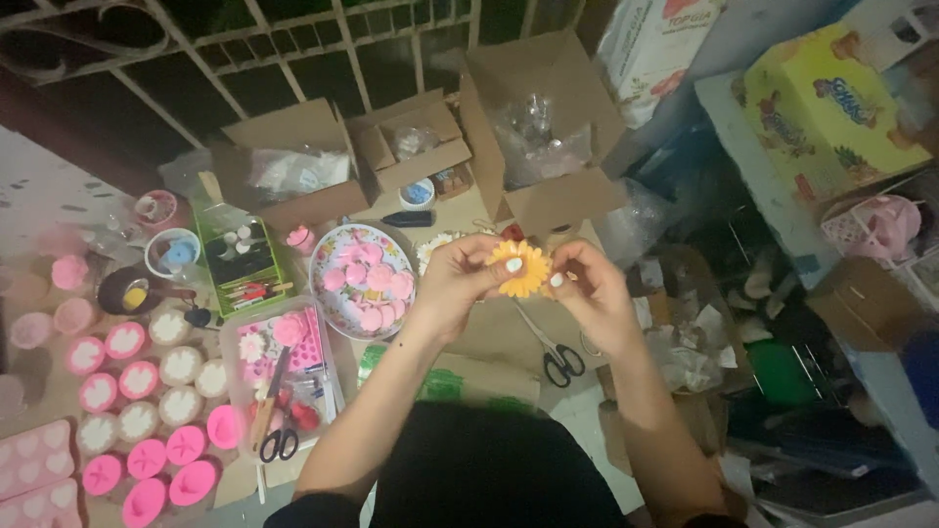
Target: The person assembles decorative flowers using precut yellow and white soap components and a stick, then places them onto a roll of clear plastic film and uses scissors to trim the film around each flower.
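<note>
Head view looked straight down at a crowded, dimly lit work surface. Both bare hands met near the middle of the frame and held a small orange-yellow daisy-shaped flower [521,267] between them. The left hand [460,279] pinched the flower's left edge with its fingers [511,264] closed on the petals, and the right hand [587,288] gripped the right edge with its fingers [558,279] also closed on it. The flower was lifted above the surface, just right of a round patterned plate [364,281] filled with pink and white moulded pieces.

Black-handled scissors [558,354] lay below the hands, on brown cardboard. To the left, a clear tray [284,372] carried pink moulds, small tools and a second pair of scissors. Further left, rows of round pink and white moulded shapes [147,381] covered the surface. A green box [240,262] of small tools sat above the tray, with little bowls beside it.

Three open cardboard boxes [533,137] with clear plastic bags inside stood along the far side, in front of a metal window grille. At the right, a yellow printed carton [827,103] rested on a shelf above a heap of mixed clutter.
</note>
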